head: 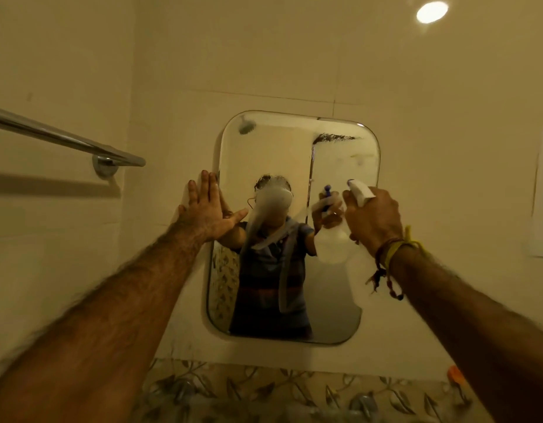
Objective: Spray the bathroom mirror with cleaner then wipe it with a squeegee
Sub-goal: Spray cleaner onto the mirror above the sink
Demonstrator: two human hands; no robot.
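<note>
A rounded rectangular mirror hangs on the pale tiled wall straight ahead, with misty patches across its upper right part. My right hand grips a white spray bottle by its neck, and the nozzle points at the glass on the right side. The bottle's clear body appears only as a reflection in the mirror. My left hand lies flat with fingers spread against the mirror's left edge and the wall. No squeegee is in view.
A chrome towel bar juts from the left wall at hand height. A band of leaf-patterned tiles runs under the mirror. An orange object peeks out at the lower right. A ceiling light glows above.
</note>
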